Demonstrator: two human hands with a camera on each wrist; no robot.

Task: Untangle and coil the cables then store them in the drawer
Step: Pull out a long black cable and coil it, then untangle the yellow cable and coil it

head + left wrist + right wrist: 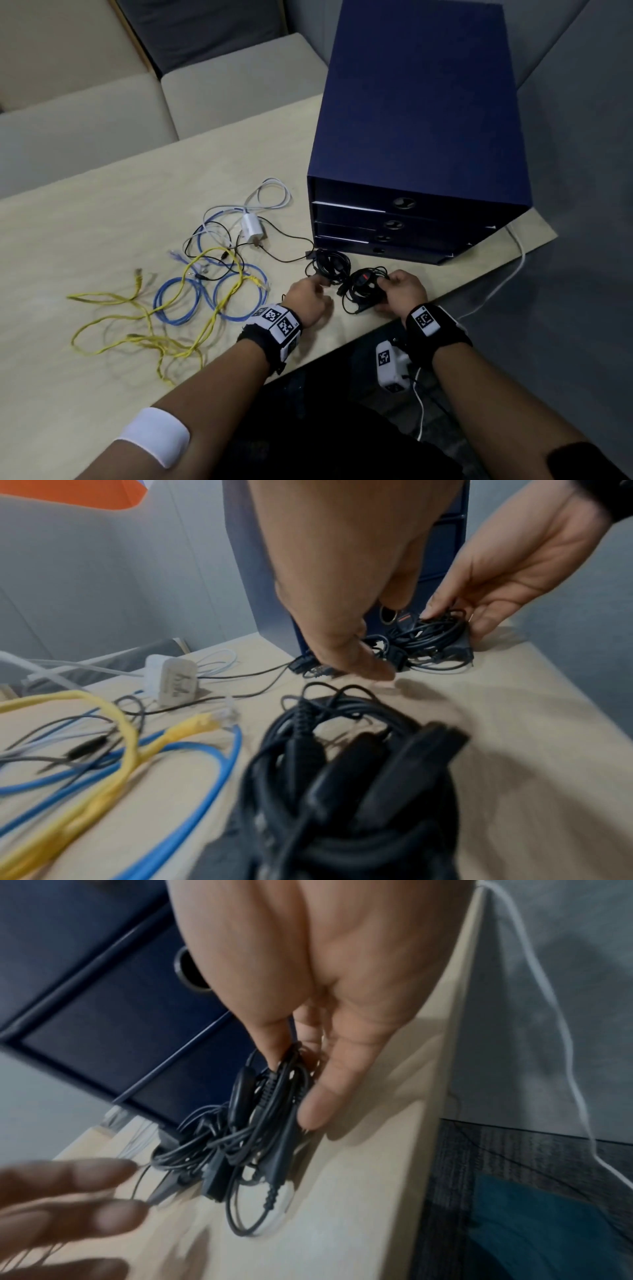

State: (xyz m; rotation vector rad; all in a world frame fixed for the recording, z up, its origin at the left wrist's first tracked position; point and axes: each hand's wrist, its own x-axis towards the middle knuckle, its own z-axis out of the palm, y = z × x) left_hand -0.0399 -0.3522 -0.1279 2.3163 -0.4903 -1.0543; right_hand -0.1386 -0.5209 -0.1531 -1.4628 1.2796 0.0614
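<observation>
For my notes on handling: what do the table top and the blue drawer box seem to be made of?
Table top: pale wood-look board, matt; faint grain, thin edge, perhaps laminate. Blue drawer box: matt navy, probably covered cardboard; flat sharp panels, round metal-looking finger holes.

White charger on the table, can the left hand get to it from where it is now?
Probably yes. The left hand looks free, and the white charger lies in the open beyond it, with only loose cables around it.
</observation>
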